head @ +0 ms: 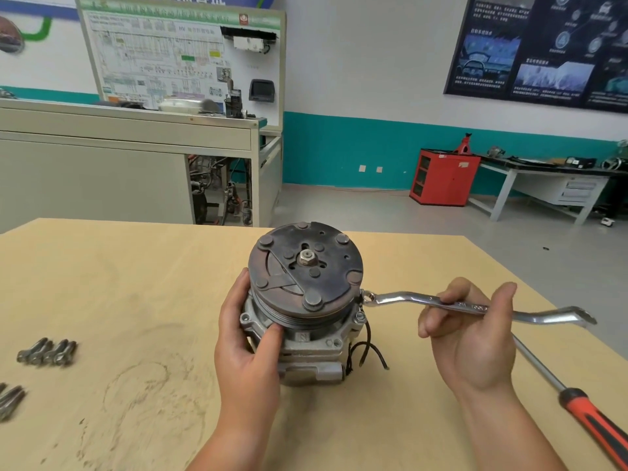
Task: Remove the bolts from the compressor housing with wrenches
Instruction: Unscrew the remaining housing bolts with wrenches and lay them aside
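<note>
1. The left hand grasped the compressor from its left side; the thumb lay on the grooved pulley at the front, and the other fingers curled round the far left of the housing, partly hidden behind it.
2. The compressor stood upright on the wooden table, between the two hands; its dark clutch plate faced up, just above the left fingertips, with a hex nut at its centre.
3. The right hand was clenched on a double-ended ring wrench, palm turned up, fingers curled over the shank near its middle and the thumb on the far side.
4. From those fingers the wrench reached left to the housing; its ring end touched the compressor's right side just under the pulley rim; whether it sat on a bolt head could not be told.
5. A flange bolt showed just below that ring end; black wires hung beneath it, left of the right palm.
6. A screwdriver with a red and black handle lay on the table right of the right wrist, its shaft passing behind the hand.
7. Loose bolts lay in a row well left of the left hand; more metal pieces, blurred, lay at the table's left edge.
</note>
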### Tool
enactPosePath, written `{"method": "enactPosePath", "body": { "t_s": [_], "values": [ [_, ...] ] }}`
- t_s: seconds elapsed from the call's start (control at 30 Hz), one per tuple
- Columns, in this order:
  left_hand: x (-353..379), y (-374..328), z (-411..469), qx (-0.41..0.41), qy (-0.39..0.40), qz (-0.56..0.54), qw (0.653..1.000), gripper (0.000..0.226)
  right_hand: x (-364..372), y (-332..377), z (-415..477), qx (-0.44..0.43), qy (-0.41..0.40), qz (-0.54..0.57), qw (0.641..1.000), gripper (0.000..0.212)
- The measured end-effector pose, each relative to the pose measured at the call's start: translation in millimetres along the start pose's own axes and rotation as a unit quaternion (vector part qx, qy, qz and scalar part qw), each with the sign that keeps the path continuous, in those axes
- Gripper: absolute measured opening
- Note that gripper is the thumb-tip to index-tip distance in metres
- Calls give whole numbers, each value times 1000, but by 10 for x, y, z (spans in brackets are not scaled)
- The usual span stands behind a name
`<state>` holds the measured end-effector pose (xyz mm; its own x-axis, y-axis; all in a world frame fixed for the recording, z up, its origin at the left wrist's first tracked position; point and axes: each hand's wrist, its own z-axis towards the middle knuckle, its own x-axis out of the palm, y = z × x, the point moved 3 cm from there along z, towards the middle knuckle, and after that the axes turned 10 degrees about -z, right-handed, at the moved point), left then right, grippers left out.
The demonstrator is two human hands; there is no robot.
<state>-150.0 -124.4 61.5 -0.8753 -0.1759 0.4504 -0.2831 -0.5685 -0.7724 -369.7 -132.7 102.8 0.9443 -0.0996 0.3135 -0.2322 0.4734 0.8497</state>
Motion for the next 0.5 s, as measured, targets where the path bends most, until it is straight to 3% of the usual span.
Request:
{"method": "enactPosePath", "body": {
  "t_s": [0.37, 0.5],
  "values": [
    [-2, 10, -1, -10, -7, -2, 1000, 55, 47, 73, -63, -58, 58, -65, 995, 61],
    [-9, 26, -1, -14, -5, -3, 1000, 58, 37, 77, -150, -51, 24, -101, 993, 53]
  ]
}}
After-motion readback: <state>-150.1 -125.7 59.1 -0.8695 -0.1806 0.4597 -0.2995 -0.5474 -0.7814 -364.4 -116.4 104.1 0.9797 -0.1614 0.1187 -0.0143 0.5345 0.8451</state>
